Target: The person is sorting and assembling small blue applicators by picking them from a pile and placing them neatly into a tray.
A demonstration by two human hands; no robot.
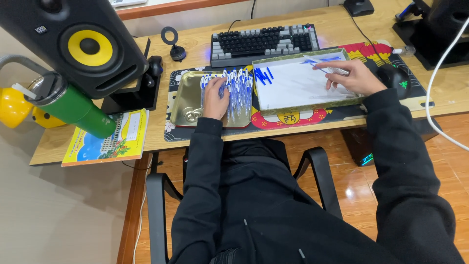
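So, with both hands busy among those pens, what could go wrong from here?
The left hand presses on a packed heap of pens in the metal tray; a nudge might roll some out over its low rim. The right hand lies on the white sheet in the box, so loose blue pen caps could slide. The green bottle leans by the desk's left end and might tip.

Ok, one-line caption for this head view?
Seated person's left hand rests on pens in a metal tray; right hand reaches into a white-lined box.
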